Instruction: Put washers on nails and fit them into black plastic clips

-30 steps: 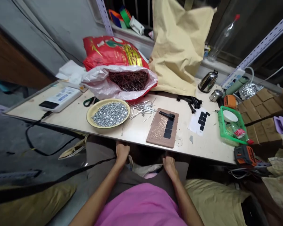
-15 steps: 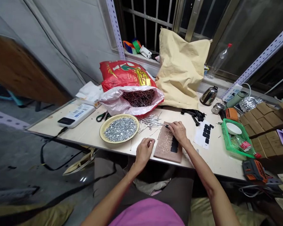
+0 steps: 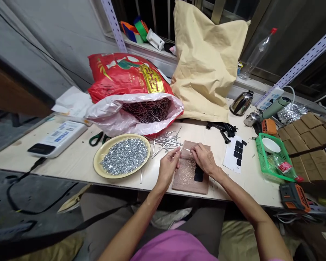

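Observation:
Above a brown board (image 3: 188, 175), my two hands are close together with fingertips facing. My right hand (image 3: 205, 159) is closed in a pinch on a thin silver metal rod (image 3: 187, 149), which points left towards the other hand. My left hand (image 3: 168, 166) is pinched closed too, but whatever lies between its fingertips is too small to make out. Black square pads (image 3: 198, 174) lie on the board under my right wrist. Similar thin rods (image 3: 167, 140) are piled loosely behind my left hand. A yellow bowl (image 3: 96, 165) of small silver washer-like pieces stands to the left.
An open red bag (image 3: 125, 78) of dark thin rods lies at the back, beside a tan sack (image 3: 203, 69). Scissors (image 3: 96, 139) and a white device (image 3: 58, 137) are on the left. A white sheet with black pads (image 3: 234, 154) and a green basket (image 3: 260, 159) are on the right.
My left hand has moved up and right to meet the right hand. The right hand now has the rod lying between the two hands. The view has shifted closer to the table.

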A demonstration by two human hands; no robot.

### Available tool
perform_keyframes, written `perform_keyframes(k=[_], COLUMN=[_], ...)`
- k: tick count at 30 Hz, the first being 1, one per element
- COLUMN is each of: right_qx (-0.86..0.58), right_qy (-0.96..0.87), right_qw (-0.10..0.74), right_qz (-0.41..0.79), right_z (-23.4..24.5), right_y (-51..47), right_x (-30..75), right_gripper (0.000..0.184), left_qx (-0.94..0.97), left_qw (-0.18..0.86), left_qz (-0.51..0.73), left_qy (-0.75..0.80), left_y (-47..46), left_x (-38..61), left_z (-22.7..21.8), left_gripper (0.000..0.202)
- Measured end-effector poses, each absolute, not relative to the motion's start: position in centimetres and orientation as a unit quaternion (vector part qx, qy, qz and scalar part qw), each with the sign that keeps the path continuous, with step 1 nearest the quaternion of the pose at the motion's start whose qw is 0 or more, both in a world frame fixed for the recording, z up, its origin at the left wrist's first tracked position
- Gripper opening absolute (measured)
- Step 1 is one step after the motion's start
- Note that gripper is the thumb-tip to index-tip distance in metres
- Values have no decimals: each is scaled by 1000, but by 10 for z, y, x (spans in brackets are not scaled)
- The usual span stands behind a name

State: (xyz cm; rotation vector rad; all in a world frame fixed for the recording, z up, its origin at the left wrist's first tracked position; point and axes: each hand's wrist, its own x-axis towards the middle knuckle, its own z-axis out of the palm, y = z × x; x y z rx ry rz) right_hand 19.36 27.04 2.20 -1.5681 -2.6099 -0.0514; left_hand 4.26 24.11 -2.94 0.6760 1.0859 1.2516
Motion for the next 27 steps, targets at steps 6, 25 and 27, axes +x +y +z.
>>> perform_keyframes(k=[6, 25, 27], right_qx=[-512, -570, -563], right_qy=[-857, -818, -822], right_qw=[48, 62, 78], right_qz=[37, -37, -31], right_z=[35, 20, 19], right_y=[234, 200, 201], right_x=[209, 263, 264], right_gripper=[22, 24, 24], left_qx=[270, 364, 332], left_qw=[677, 686, 699], left_qz=[520, 429, 448], left_qy=[446, 460, 447], left_y=[237, 222, 221], left_x=[61, 102, 103], left_z=[-21, -23, -23], left_gripper=[47, 50, 50])
